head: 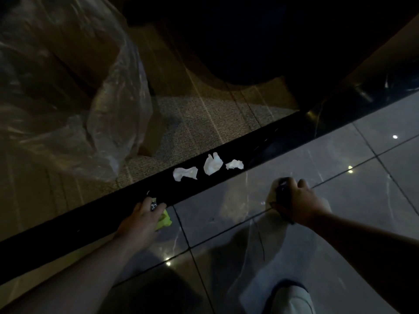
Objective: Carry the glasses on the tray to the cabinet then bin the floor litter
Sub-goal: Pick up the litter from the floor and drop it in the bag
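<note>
Three crumpled white tissues lie in a row on a black floor strip (283, 134): the left tissue (184, 173), the middle tissue (212, 165) and the right tissue (235, 164). My left hand (142, 217) is low at the strip's near edge, left of the tissues. Its fingers are closed on a yellow-green scrap of litter (165, 219) and a small silvery piece (153, 206). My right hand (298, 200) is to the right, fist closed around the gathered top of a translucent plastic bag (269, 257) that hangs down over the grey tiles. No glasses, tray or cabinet are in view.
Beyond the strip is beige carpet (204, 123). Furniture wrapped in clear plastic film (68, 87) fills the left. A dark rounded object (238, 41) stands at the top middle. Glossy grey tiles (362, 155) run to the right. My trouser leg (292, 300) shows at the bottom.
</note>
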